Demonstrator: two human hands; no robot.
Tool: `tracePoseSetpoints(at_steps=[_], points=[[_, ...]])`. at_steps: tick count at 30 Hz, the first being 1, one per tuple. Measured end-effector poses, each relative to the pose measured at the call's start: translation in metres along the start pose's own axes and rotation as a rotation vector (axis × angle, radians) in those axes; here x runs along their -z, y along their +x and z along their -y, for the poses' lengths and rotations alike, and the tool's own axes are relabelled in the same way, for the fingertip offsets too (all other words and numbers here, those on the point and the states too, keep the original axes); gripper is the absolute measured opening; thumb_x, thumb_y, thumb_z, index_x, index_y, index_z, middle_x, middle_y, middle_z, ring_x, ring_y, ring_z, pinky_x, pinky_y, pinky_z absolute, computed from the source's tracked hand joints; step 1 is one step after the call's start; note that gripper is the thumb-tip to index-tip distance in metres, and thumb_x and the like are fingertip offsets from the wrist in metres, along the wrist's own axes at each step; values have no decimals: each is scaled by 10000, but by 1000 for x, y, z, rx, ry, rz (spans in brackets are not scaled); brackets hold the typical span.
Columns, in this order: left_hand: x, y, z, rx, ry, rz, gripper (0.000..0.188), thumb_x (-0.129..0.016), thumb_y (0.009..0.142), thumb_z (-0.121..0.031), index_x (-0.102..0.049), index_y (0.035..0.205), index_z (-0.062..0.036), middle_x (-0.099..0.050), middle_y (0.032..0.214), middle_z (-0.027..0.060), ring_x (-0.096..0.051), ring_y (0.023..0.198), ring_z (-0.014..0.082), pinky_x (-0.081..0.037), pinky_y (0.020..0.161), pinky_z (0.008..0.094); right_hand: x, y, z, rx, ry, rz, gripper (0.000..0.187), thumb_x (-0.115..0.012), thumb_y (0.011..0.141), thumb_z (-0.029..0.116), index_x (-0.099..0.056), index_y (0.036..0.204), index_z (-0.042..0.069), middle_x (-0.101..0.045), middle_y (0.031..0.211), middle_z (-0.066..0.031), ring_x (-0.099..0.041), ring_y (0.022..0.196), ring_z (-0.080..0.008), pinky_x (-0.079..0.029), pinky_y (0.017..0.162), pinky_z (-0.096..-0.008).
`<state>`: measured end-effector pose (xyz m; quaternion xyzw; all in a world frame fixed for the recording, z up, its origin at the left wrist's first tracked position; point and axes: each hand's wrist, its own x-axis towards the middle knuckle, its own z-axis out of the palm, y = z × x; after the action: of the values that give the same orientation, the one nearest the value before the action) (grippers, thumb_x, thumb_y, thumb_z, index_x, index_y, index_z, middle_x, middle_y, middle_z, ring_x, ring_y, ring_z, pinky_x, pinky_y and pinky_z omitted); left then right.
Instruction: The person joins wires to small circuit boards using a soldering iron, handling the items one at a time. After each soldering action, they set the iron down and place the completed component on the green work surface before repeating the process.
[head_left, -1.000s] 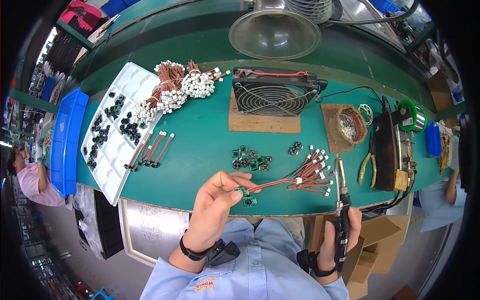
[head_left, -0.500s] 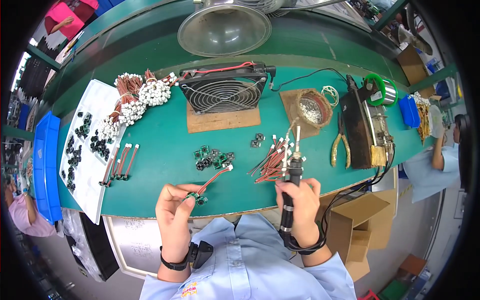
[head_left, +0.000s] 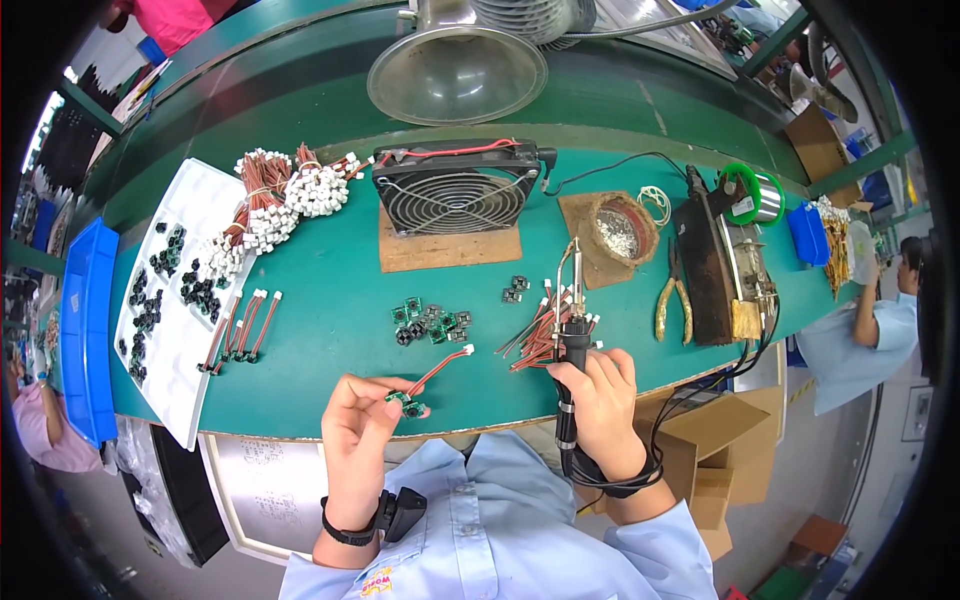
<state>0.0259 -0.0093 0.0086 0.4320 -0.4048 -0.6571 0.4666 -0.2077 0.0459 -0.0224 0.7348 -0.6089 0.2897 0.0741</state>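
Observation:
My left hand (head_left: 355, 435) pinches a pair of small green circuit boards (head_left: 408, 406) near the table's front edge. From them a red-and-black cable (head_left: 438, 370) slants up to the right, ending in a white connector. In my right hand (head_left: 603, 400) is a black soldering iron (head_left: 574, 345), its metal tip pointing away from me, with a thin tube alongside. Behind the iron lies a pile of loose red-and-black cables (head_left: 530, 342). Small green and black circuit boards (head_left: 432, 320) sit in a cluster beyond my left hand.
A white tray (head_left: 165, 375) holds small black parts and bundled cables (head_left: 265, 200); a blue bin (head_left: 90, 340) stands left of it. A fan (head_left: 455, 195) stands mid-table. Rightward are a round tin (head_left: 622, 232), pliers (head_left: 675, 305), a dark box (head_left: 702, 270) and a solder spool (head_left: 765, 197).
The soldering iron has shifted left and tilted, its tip now left of the tin. My left hand, still holding the boards and cable, has moved slightly right and nearer me.

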Motion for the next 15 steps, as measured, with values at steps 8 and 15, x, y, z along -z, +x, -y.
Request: tracePoseSetpoints(at_steps=[8, 15], points=[[1, -1, 4, -1, 15, 11, 72, -534, 859, -51, -472, 871, -17, -614, 941, 153, -587, 796, 175, -504, 731, 314, 0, 3, -6, 27, -53, 33, 281, -611, 683, 72, -579, 961, 90, -557, 775, -74, -561, 743, -220, -434, 677, -352], [-2, 0, 3, -19, 8, 0, 94, -540, 868, -63, -473, 912, -14, -605, 950, 132, -581, 807, 166, -493, 740, 302, 3, 9, -17, -78, 159, 167, 255, -610, 719, -18, -534, 950, 60, -599, 815, -101, -600, 745, -207, -448, 660, -330]])
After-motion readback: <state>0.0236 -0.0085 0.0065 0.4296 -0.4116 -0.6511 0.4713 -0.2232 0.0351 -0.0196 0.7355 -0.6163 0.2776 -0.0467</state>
